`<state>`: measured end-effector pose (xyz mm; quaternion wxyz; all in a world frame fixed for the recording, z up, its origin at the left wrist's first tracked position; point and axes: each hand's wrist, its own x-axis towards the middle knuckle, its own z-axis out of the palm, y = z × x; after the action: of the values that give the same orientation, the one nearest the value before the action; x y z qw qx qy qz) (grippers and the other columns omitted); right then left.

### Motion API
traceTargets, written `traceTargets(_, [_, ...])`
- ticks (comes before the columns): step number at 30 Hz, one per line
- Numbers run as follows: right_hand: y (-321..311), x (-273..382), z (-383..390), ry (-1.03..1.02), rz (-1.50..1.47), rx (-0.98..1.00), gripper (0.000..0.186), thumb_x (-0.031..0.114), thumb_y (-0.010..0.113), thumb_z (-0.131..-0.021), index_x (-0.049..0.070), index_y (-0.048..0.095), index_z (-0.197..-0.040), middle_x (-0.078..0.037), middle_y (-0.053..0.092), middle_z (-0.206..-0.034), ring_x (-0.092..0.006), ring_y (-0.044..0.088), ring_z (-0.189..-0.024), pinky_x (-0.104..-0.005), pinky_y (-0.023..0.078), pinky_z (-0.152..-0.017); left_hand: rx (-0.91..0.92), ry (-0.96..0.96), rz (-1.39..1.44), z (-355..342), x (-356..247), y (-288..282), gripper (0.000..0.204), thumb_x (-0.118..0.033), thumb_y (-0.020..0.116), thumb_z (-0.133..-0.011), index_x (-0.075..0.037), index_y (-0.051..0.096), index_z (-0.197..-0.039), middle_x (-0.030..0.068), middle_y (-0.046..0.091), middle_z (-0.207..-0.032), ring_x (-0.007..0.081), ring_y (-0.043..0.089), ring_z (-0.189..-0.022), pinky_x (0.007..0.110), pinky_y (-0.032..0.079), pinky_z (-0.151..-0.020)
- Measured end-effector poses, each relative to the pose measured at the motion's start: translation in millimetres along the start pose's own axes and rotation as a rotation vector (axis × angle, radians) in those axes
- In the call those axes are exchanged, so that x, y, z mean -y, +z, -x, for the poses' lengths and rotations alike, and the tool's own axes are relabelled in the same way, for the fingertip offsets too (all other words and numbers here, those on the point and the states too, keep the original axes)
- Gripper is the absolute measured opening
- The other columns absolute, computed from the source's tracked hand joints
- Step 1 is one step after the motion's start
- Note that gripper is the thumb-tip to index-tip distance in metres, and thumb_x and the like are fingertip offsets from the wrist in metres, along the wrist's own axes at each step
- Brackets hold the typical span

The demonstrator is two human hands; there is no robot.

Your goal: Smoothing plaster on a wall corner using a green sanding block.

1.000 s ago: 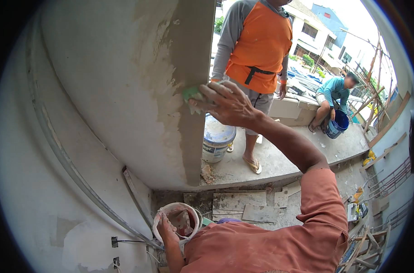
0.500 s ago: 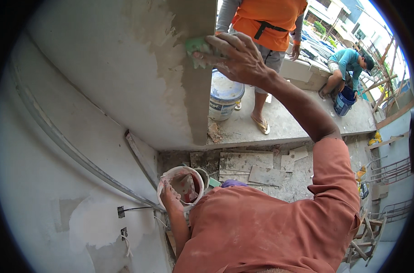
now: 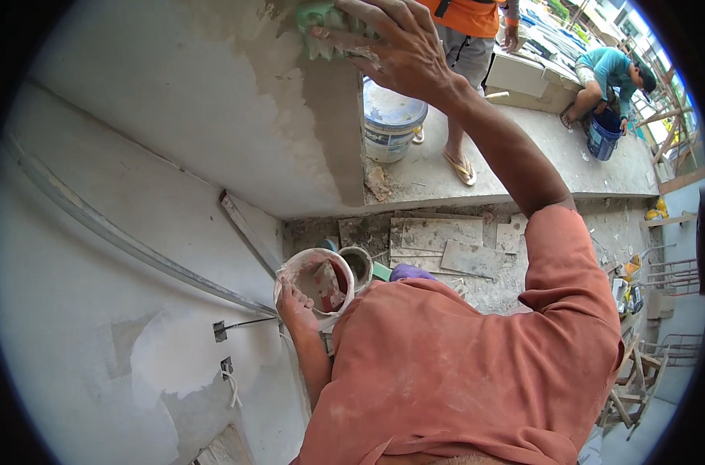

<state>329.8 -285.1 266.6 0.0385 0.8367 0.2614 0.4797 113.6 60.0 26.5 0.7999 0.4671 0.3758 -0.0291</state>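
My right hand reaches up and presses a green sponge-like pad against the wall, on a damp, darker strip of plaster beside its corner edge. The pad's lower edge looks ragged and pale, and its top is cut off by the picture. Low by my body, my left hand grips the near-left rim of a white bucket. Pale smears cover these fingers. Inside the bucket stands a greyish, pointed tool like a trowel, with reddish staining around it.
Beyond the corner, a lidded pail stands on a ledge near a person in an orange top. Farther right, another person bends over a blue bucket. Flat boards and a second container lie below. A batten leans against the wall.
The whole view has shifted, with the scene now higher in the picture. My right hand has slid the green pad upward along the wall. The left hand keeps its grip on the bucket.
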Motion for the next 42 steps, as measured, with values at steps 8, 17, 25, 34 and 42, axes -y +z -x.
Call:
traceTargets(8, [118, 70, 156, -0.328, 0.048, 0.272, 0.051, 0.019, 0.058, -0.094, 0.037, 0.057, -0.143, 0.001, 0.048, -0.145, -0.0174, 0.044, -0.135, -0.0355, 0.033, -0.120, 0.069, 0.003, -0.028, 2, -3, 1, 0.031, -0.043, 0.064, -0.099, -0.016, 0.055, -0.088, -0.0059, 0.034, -0.073, 0.0080, 0.030, -0.059, 0.025, 0.025, -0.054])
traceTargets(17, [62, 60, 83, 0.103, -0.095, -0.066, 0.063, 0.022, 0.077, -0.083, 0.045, 0.060, -0.139, 0.001, 0.049, -0.147, -0.0146, 0.043, -0.135, -0.0372, 0.031, -0.114, 0.042, 0.025, -0.065, 15, -11, -2, 0.034, -0.043, 0.064, -0.099, -0.013, 0.051, -0.089, -0.0049, 0.032, -0.070, 0.0081, 0.028, -0.057, 0.026, 0.026, -0.053])
traceTargets(25, [133, 80, 183, -0.143, 0.013, 0.101, 0.059, 0.016, 0.061, -0.089, 0.040, 0.057, -0.144, 0.002, 0.051, -0.140, -0.0159, 0.045, -0.133, -0.0333, 0.034, -0.115, 0.021, -0.001, -0.090, 12, -17, -2, 0.035, -0.042, 0.065, -0.099, -0.012, 0.050, -0.090, -0.0027, 0.035, -0.073, 0.0090, 0.030, -0.056, 0.027, 0.028, -0.054])
traceTargets(34, [57, 147, 139, 0.445, -0.725, -0.106, 0.069, 0.019, 0.079, -0.079, 0.022, 0.057, -0.144, -0.010, 0.051, -0.139, -0.0274, 0.051, -0.129, -0.0431, 0.041, -0.109, -0.013, 0.034, -0.109, 19, -22, -9, 0.035, -0.044, 0.065, -0.098, -0.012, 0.051, -0.091, -0.0036, 0.035, -0.070, 0.0088, 0.032, -0.056, 0.027, 0.028, -0.055])
traceTargets(42, [29, -1, 74, 0.694, -1.529, -0.389, 0.083, 0.036, 0.075, -0.092, 0.014, 0.031, -0.159, -0.012, 0.035, -0.158, -0.0343, 0.021, -0.151, -0.0447, 0.019, -0.122, 0.040, -0.003, -0.162, 10, -20, 1, 0.032, -0.043, 0.064, -0.100, -0.013, 0.056, -0.090, -0.0047, 0.040, -0.076, 0.0095, 0.035, -0.063, 0.027, 0.026, -0.056])
